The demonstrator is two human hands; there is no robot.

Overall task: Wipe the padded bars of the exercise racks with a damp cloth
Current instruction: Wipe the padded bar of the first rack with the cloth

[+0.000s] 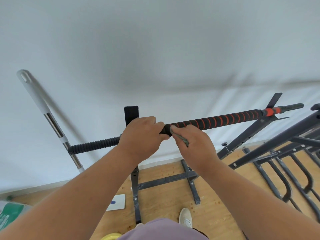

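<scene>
The left hand [142,134] is curling round the padded bar [216,121] near its left end on the rack [249,134], steadying it, while the right hand [194,141] is pinching the damp cloth [181,137] against the foam just beside it. Judging by this, wiping is only beginning: the striped padding stretching right and the neighbouring racks are likely still waiting.

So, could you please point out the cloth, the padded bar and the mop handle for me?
cloth [183,139]: head view, on the grey fold hanging below the right hand's fingers.
padded bar [225,120]: head view, on the black-and-orange foam wrap.
mop handle [37,97]: head view, on its white upper grip.
</scene>
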